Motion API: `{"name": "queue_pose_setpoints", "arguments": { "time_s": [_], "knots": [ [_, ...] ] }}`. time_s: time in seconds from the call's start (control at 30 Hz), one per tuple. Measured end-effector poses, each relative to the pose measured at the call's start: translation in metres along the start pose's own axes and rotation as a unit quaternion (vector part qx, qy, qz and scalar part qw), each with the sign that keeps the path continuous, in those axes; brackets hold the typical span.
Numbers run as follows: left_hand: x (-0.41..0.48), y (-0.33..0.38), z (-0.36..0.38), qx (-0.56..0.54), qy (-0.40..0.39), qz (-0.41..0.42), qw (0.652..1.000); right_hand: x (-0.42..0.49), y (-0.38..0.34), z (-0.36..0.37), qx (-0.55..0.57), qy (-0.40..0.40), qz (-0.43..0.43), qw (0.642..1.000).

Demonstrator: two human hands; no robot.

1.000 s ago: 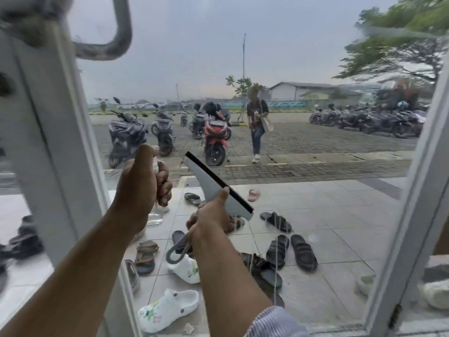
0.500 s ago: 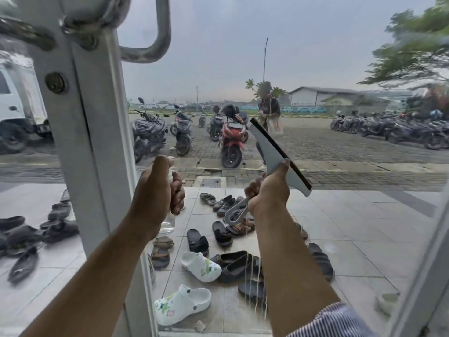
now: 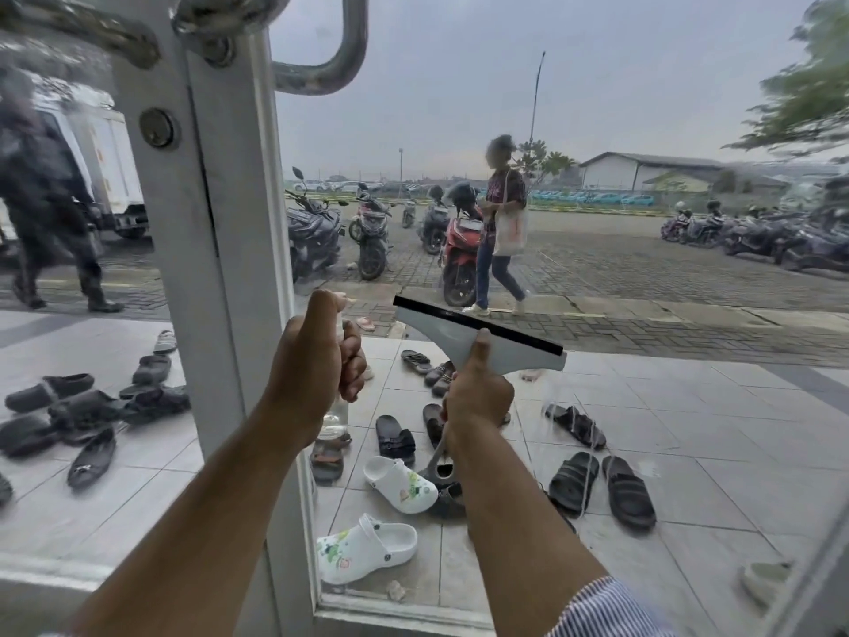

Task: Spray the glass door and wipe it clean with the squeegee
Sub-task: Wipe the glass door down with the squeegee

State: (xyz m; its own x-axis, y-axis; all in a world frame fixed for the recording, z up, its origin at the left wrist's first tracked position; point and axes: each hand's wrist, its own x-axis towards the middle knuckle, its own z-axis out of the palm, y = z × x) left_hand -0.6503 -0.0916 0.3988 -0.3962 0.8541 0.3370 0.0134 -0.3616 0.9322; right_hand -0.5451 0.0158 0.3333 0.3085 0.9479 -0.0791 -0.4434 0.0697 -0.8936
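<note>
The glass door [image 3: 643, 108] fills the view, framed on its left by a white metal stile [image 3: 216, 268]. My left hand [image 3: 317, 360] is wrapped around a small clear spray bottle [image 3: 334, 418], held upright close to the stile. My right hand [image 3: 478, 395] grips the handle of a grey squeegee [image 3: 478, 335], thumb on its back. Its black rubber blade runs nearly level, tilted down to the right, against the glass at mid height. Thin water streaks show on the lower glass.
A curved metal pull handle [image 3: 340, 52] and a round lock [image 3: 157, 127] sit on the stile above my hands. Outside, sandals and white clogs [image 3: 365, 547] lie on tiles; a person walks past parked scooters. Another glass pane lies left.
The squeegee blade has turned from a steep diagonal to almost level. Both hands sit a little higher and further right on the glass, and the view has shifted left.
</note>
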Motion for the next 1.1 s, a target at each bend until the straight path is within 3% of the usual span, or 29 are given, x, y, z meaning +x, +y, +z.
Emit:
{"name": "queue_pose_setpoints", "arguments": {
  "time_s": [0.2, 0.3, 0.5, 0.57, 0.73, 1.0, 1.1],
  "knots": [
    [-0.003, 0.002, -0.007, 0.004, 0.0, 0.003, 1.0, 0.003, -0.061, 0.011, 0.05, -0.097, -0.083, 0.991],
    [-0.002, 0.002, -0.009, 0.014, -0.004, 0.007, 1.0, 0.013, -0.079, 0.025, 0.027, -0.083, -0.079, 0.993],
    [0.003, 0.002, -0.016, 0.02, 0.004, 0.009, 1.0, -0.004, 0.002, 0.018, -0.153, -0.077, -0.078, 0.982],
    [0.002, 0.001, -0.018, 0.027, 0.003, 0.007, 1.0, -0.005, 0.017, 0.009, -0.178, -0.054, -0.09, 0.979],
    [-0.004, 0.001, -0.03, 0.031, 0.012, 0.015, 0.999, 0.004, 0.043, -0.015, -0.234, -0.082, -0.096, 0.964],
    [-0.012, -0.002, -0.044, 0.04, 0.017, 0.013, 0.999, -0.005, -0.012, 0.004, -0.097, -0.186, -0.222, 0.952],
    [-0.013, -0.007, -0.046, 0.043, 0.024, 0.001, 0.999, 0.005, -0.049, 0.034, -0.032, -0.2, -0.204, 0.958]
  ]
}}
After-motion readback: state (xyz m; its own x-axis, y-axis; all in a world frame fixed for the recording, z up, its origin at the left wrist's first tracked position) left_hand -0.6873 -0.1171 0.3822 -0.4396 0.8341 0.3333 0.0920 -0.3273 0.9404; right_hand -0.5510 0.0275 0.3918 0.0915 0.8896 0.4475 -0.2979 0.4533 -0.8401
